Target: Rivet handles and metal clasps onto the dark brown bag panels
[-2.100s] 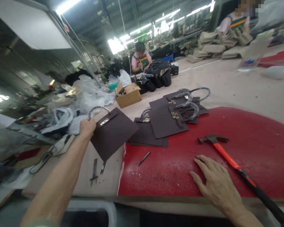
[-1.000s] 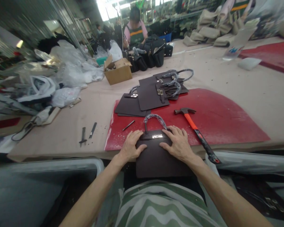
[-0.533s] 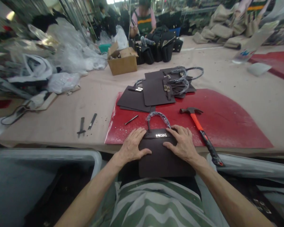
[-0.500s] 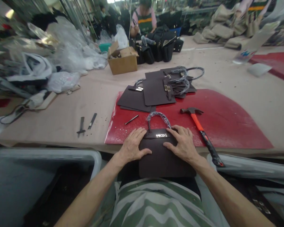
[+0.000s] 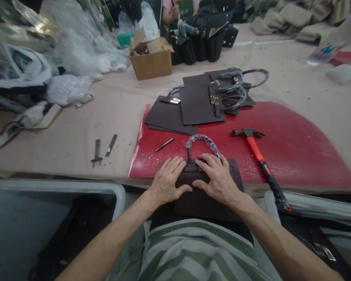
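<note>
A pale tabletop (image 5: 280,70) fills the middle of the view, a red mat (image 5: 298,144) along its near edge. Dark panels (image 5: 203,103) (their loop handles wrapped in clear film) overlap at the mat's far side. The worked panel (image 5: 206,202) straddles the near edge, its lower part jutting out; a hammer (image 5: 255,149) rests to its right. The left hand (image 5: 167,182) and right hand (image 5: 218,180) lie on it, fingers extended, thumbs pointing inward, pressing rather than grasping. Beyond them lies a thin rod (image 5: 164,144).
</note>
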The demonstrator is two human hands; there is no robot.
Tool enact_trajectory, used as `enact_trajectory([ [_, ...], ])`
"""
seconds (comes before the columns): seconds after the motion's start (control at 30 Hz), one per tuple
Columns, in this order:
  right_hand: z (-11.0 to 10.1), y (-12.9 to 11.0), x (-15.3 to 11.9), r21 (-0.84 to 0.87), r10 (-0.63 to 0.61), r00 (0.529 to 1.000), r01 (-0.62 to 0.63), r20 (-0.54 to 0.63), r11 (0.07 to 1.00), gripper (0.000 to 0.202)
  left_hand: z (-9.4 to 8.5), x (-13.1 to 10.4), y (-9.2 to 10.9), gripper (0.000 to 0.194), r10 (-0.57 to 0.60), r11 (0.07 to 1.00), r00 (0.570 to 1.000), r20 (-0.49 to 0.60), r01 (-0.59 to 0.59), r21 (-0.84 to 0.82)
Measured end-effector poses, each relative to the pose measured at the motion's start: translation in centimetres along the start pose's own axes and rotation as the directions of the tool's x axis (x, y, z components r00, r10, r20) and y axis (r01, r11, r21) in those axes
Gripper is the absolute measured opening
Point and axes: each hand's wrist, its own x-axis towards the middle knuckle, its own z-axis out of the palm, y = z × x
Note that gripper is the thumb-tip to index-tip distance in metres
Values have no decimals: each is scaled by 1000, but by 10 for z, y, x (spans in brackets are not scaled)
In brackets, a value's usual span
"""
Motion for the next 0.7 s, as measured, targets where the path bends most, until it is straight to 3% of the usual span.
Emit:
enact_trajectory([
  [0.2,-1,-8,7,18,64,998,-64,23,998,68,2,0,2,78,-39,999,999,32,38,26],
  [0.4,5,-13,5,31,113,993,-112,-17,993,64,8,-1,-1,74,5,998,1000,24,-7,65],
  [0.57,5,-13,7,52,124,992,-123,-14,991,67,-3,-1,1,77,-25,1000,999,40,25,-17],
  [0.63,5,-13,7,51,131,991,-131,-11,990,68,-14,2,0,65,-56,994,998,33,59,-92],
  [0.7,5,-13,7,51,135,991,-134,-12,990,69,-27,8,-8,43,-143,983,989,-49,136,-123],
])
